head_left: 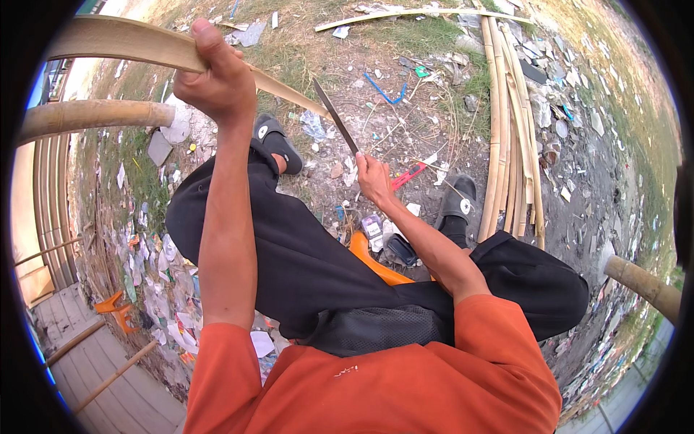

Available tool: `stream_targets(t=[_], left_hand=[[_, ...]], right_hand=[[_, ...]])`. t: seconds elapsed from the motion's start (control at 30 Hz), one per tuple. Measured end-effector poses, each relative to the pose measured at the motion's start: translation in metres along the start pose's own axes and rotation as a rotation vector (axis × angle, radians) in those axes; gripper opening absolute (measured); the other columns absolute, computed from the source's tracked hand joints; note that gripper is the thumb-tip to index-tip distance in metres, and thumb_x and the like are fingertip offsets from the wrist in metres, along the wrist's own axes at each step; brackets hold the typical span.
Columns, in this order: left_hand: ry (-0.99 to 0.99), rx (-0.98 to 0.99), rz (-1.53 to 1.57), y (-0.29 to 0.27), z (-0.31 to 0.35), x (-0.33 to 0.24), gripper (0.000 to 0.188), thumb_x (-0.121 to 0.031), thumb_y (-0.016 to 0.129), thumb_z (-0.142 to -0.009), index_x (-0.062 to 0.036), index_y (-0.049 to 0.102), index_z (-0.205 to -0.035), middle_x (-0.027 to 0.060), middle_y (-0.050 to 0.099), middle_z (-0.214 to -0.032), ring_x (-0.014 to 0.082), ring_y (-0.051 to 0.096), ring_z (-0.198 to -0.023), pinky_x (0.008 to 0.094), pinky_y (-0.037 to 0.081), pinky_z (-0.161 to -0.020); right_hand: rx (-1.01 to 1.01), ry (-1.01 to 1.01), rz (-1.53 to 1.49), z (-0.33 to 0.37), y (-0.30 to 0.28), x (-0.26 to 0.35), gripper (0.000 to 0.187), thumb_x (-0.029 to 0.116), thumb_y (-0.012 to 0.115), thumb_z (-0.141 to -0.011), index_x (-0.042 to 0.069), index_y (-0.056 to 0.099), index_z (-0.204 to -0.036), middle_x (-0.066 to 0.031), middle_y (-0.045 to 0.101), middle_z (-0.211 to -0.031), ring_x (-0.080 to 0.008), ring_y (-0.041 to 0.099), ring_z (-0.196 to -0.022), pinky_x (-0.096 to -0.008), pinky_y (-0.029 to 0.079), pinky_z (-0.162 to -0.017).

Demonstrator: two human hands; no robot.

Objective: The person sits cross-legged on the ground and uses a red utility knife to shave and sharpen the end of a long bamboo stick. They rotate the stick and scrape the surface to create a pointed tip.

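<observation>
A long split bamboo strip [130, 43] runs through my left hand [220, 76], which is closed around it at upper left. From the fist, the strip's narrower end slopes down to the right and passes beside the knife blade [335, 116]; whether the two touch, I cannot tell. My right hand [374, 179] is wrapped round the knife's lower end, so the handle is hidden, and the dark blade points up and to the left. Just past that hand a red, long tool [410, 175] lies on the ground, its kind unclear.
Several bamboo poles and strips [499, 130] lie in a bundle at right, and a lone strip [426, 11] at the top. Thick bamboo posts [101, 116] stand at both sides. Litter covers the ground. Between my legs are an orange plastic piece [372, 260] and a dark case [401, 248].
</observation>
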State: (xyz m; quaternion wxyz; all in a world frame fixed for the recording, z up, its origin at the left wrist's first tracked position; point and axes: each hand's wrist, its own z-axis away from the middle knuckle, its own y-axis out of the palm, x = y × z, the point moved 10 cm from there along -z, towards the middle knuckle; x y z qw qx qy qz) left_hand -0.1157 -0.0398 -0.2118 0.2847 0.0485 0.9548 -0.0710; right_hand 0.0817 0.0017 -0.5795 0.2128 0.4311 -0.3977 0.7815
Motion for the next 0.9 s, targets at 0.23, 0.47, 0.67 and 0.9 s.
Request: stream_targets(t=[0.23,0.47,0.67,0.9], left_hand=[[-0.039,-0.043,-0.084,-0.026,0.0,0.02,0.05,-0.033,0.049,-0.092,-0.0003,0.054,-0.054,0.0052,0.052,-0.044,0.0149,0.055,-0.041,0.0287,0.044,-0.045],[-0.104,-0.032,-0.086,-0.019,0.002,0.019,0.05,-0.033,0.047,-0.093,-0.0016,0.056,-0.055,0.0049,0.052,-0.043,0.0157,0.055,-0.041,0.0293,0.043,-0.044],[-0.056,0.006,-0.093,-0.015,-0.001,0.014,0.05,-0.033,0.047,-0.093,-0.001,0.055,-0.056,0.0057,0.052,-0.044,0.0156,0.055,-0.043,0.0301,0.043,-0.047],[-0.051,0.01,-0.042,-0.013,0.0,0.015,0.045,-0.03,0.05,-0.093,-0.0014,0.06,-0.06,0.0058,0.055,-0.045,0.015,0.057,-0.041,0.0287,0.044,-0.043]], right_hand=[[-0.135,-0.147,-0.062,-0.005,-0.035,0.05,0.042,0.035,0.047,-0.092,-0.001,0.056,-0.075,-0.029,0.056,-0.063,-0.0473,0.056,-0.064,-0.0519,0.043,-0.059],[-0.062,-0.08,0.24,-0.009,-0.009,0.006,0.046,0.038,0.046,-0.091,-0.004,0.059,-0.079,-0.0312,0.058,-0.065,-0.0489,0.059,-0.067,-0.0532,0.048,-0.062],[-0.119,-0.164,0.114,-0.005,-0.022,0.027,0.045,0.04,0.045,-0.091,-0.001,0.061,-0.082,-0.0295,0.06,-0.069,-0.0479,0.059,-0.069,-0.0515,0.049,-0.064],[-0.023,-0.067,0.31,-0.008,-0.014,0.0,0.048,0.041,0.046,-0.091,-0.003,0.06,-0.078,-0.0308,0.058,-0.067,-0.0481,0.059,-0.07,-0.0523,0.047,-0.067]])
